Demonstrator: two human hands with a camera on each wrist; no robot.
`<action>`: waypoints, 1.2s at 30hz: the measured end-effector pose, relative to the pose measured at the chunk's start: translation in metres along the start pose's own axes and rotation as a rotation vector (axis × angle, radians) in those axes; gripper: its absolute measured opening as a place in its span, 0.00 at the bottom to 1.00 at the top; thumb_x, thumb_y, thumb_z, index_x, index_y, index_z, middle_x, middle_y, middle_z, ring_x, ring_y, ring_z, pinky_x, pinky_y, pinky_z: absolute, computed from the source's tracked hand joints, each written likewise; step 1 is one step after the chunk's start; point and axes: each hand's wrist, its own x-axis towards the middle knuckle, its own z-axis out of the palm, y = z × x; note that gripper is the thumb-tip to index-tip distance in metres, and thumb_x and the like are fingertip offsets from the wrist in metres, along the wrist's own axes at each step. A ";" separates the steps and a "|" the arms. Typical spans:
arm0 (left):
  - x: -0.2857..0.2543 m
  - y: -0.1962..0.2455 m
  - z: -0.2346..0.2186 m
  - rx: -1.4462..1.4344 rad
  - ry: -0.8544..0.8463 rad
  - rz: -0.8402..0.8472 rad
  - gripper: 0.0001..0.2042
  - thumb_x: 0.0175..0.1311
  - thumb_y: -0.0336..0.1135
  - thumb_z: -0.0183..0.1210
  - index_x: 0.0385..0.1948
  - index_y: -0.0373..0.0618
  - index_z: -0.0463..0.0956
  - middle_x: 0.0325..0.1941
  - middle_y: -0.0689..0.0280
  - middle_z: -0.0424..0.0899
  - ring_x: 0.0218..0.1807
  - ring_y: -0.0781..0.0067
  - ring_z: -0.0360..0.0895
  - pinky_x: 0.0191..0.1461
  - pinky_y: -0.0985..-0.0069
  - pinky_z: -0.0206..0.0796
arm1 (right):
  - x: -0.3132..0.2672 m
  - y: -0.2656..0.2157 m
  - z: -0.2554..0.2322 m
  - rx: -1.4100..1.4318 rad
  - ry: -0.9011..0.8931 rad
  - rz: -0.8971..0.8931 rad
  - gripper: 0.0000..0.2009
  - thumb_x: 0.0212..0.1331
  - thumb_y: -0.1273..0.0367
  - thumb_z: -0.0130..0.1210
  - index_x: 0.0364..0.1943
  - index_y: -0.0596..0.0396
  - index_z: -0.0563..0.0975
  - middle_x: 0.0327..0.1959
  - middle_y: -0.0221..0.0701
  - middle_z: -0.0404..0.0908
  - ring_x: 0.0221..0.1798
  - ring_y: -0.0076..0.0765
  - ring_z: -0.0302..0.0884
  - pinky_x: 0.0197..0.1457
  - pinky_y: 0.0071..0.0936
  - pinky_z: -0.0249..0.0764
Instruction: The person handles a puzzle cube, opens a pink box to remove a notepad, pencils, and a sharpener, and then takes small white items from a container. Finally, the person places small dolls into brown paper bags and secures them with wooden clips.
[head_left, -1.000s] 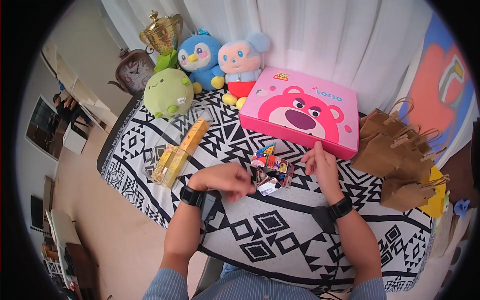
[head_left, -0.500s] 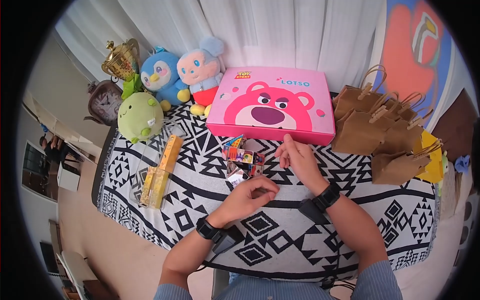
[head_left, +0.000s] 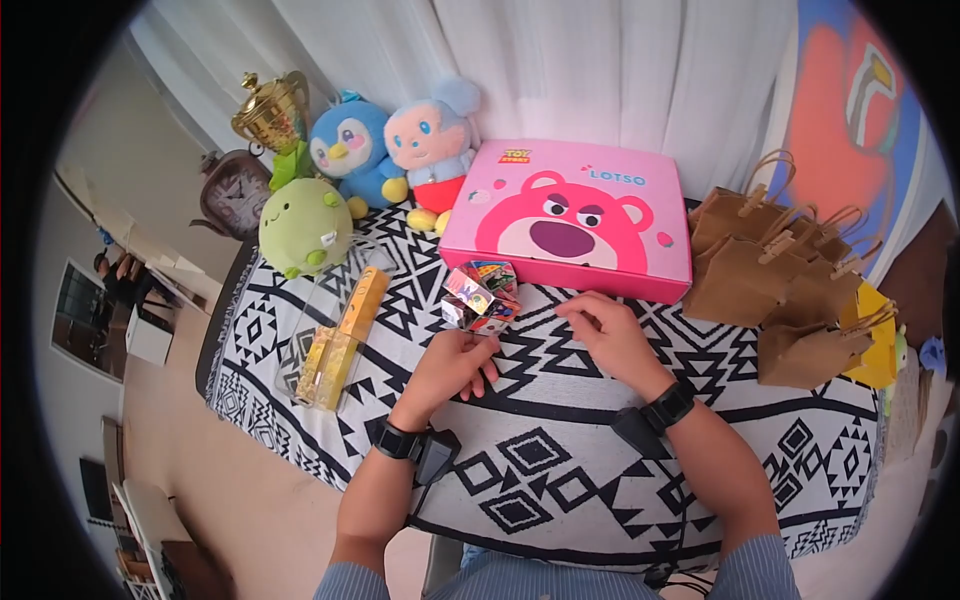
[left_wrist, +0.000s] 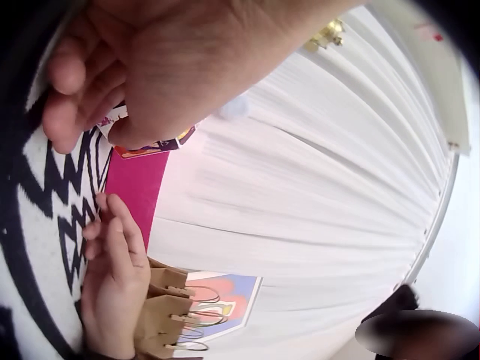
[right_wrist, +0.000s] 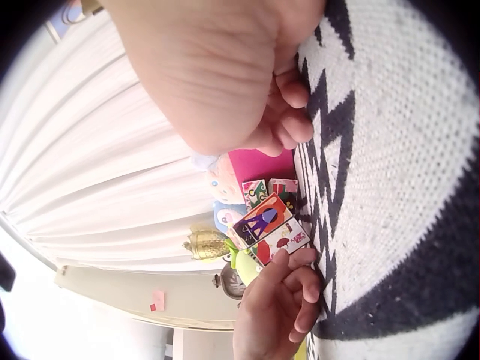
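Note:
A folding block toy with bright pictures on its faces (head_left: 482, 298) stands tilted on the patterned cloth, by the front of the pink Lotso box (head_left: 570, 215). Right at its near edge is my left hand (head_left: 450, 372), fingers loosely bent; the thumb overlaps a white face of the toy in the right wrist view. My right hand (head_left: 612, 335) rests low over the cloth to the right of the toy, fingers relaxed and nothing in them. In the left wrist view the left hand hides most of the toy (left_wrist: 154, 148).
Left of the toy lies a clear plastic tray holding yellow patterned bars (head_left: 345, 335). Plush toys, including a green one (head_left: 303, 228) and a blue penguin (head_left: 350, 150), sit behind with a gold trophy (head_left: 272, 112) and a clock (head_left: 238, 195). Brown paper bags (head_left: 745, 275) stand at right.
The block toy has turned and now sits more compact and upright, nearer the box. My left hand has shifted left from in front of it. The right hand stays nearby, fingers lower.

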 end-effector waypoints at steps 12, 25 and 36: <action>-0.053 0.008 -0.078 0.067 0.770 0.412 0.12 0.64 0.38 0.56 0.35 0.36 0.78 0.23 0.66 0.80 0.24 0.84 0.74 0.26 0.85 0.64 | 0.003 -0.001 0.001 0.078 0.052 0.055 0.07 0.61 0.74 0.51 0.37 0.61 0.79 0.27 0.31 0.77 0.24 0.23 0.74 0.30 0.21 0.70; -0.094 -0.055 -0.173 0.809 0.519 0.088 0.23 0.54 0.38 0.63 0.50 0.36 0.73 0.49 0.53 0.76 0.49 0.58 0.75 0.55 0.69 0.67 | 0.005 0.005 0.002 0.062 0.050 0.009 0.07 0.61 0.73 0.52 0.38 0.62 0.79 0.25 0.34 0.78 0.25 0.25 0.75 0.30 0.22 0.71; -0.082 -0.035 -0.171 1.034 0.438 0.049 0.36 0.39 0.42 0.71 0.54 0.35 0.70 0.51 0.51 0.76 0.54 0.52 0.73 0.59 0.68 0.65 | 0.004 0.006 0.000 0.057 0.052 0.009 0.07 0.61 0.73 0.52 0.37 0.61 0.79 0.26 0.33 0.78 0.24 0.26 0.75 0.30 0.22 0.71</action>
